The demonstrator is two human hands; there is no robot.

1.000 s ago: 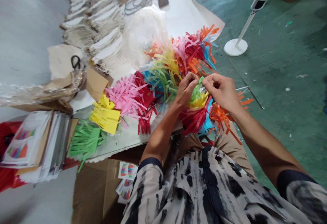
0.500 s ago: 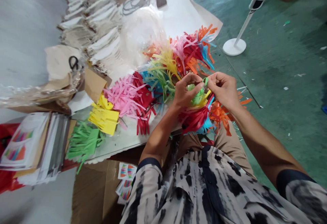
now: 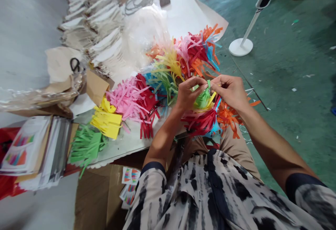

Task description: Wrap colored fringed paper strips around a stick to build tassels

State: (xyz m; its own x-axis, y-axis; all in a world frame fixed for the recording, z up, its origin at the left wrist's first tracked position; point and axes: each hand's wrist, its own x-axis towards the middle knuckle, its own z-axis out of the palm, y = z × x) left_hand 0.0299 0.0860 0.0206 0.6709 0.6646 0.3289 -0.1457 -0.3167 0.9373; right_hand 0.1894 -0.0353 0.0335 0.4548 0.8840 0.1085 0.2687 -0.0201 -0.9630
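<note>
My left hand [image 3: 191, 92] is closed in a pinch on a light green tissue paper tassel [image 3: 202, 98]. At the tassel's top, a short green strip sticks up between the two hands. My right hand [image 3: 228, 89] pinches at the same spot, its fingertips almost touching the left ones; exactly what lies between them is partly hidden. Below the hands hang a yellow tassel, a red tassel [image 3: 201, 121], a blue tassel [image 3: 214, 128] and an orange tassel [image 3: 229, 114], over my lap at the table edge.
Tassels in several colours [image 3: 189, 53] lie heaped beyond my hands. Pink [image 3: 130, 98], yellow [image 3: 109, 123] and green fringed paper [image 3: 86, 142] lies to the left. Stacked white bundles [image 3: 105, 23] and a clear plastic bag [image 3: 145, 35] stand farther back. A fan [image 3: 240, 47] stands on the floor at right.
The small green loop between my fingertips now shows as a narrower upright strip. Both hands stay nearly in place, with the right fingers slightly closer to the left.
</note>
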